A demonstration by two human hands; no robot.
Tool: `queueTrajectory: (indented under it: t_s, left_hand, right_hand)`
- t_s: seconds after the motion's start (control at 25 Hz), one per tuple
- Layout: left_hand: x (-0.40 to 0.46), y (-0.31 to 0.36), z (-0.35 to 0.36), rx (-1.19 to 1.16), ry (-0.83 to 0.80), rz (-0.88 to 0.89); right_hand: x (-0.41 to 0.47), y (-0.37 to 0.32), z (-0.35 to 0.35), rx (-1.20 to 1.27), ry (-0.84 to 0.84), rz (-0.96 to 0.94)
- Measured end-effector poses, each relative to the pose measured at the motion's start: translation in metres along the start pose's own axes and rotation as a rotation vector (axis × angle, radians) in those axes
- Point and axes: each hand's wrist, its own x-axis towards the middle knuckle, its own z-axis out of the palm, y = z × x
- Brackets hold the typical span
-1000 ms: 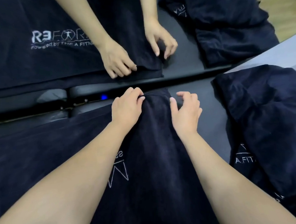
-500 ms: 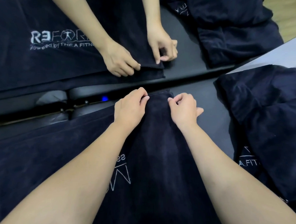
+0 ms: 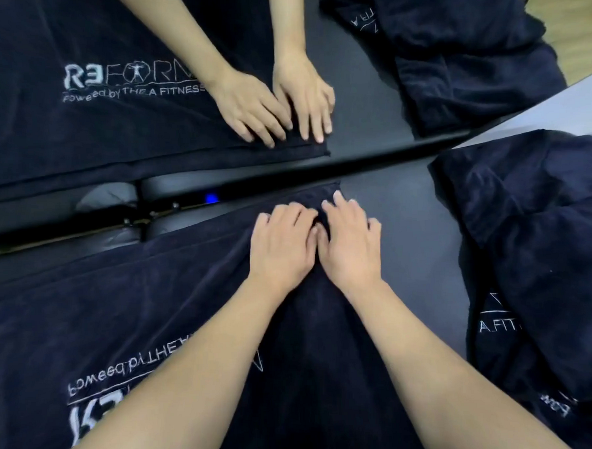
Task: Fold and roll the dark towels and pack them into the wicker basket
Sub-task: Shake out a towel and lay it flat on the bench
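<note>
Dim, even indoor light with soft, faint shadows. Dark towel (image 3: 313,378) fabric swallows detail. Fingertips (image 3: 337,196) slightly motion-blurred. Wide-angle lens bends straight edges near the frame borders; a small blue light (image 3: 211,197) glows.

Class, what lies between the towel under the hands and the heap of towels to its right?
Head view: only bare dark table separates the towel from the heap.

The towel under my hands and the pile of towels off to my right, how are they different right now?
The towel under the hands lies spread out flat along the dark surface; the pile of towels is bunched and heaped in rumpled folds. The left hand and right hand press the spread towel near its far end; nothing touches the pile. Both are dark navy with white stitched lettering.
</note>
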Motion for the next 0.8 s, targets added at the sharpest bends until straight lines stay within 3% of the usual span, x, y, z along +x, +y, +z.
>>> queueTrajectory:
  t_s: [0.08, 0.48, 0.68, 0.8]
  left_hand:
    - [-0.015, 0.003, 0.006, -0.006, -0.067, -0.014]
    - [-0.080, 0.014, -0.011, 0.114, -0.380, -0.117]
    - [-0.150, 0.045, -0.029, 0.038, -0.247, 0.016]
    - [-0.215, 0.068, -0.032, 0.040, -0.260, 0.070]
  right_hand:
    - [-0.009, 0.003, 0.005, -0.035, -0.100, -0.004]
    - [-0.085, 0.030, -0.004, -0.121, -0.163, -0.061]
    - [-0.173, 0.039, -0.017, -0.115, -0.147, -0.068]
    - [-0.251, 0.051, -0.018, -0.128, -0.151, -0.005]
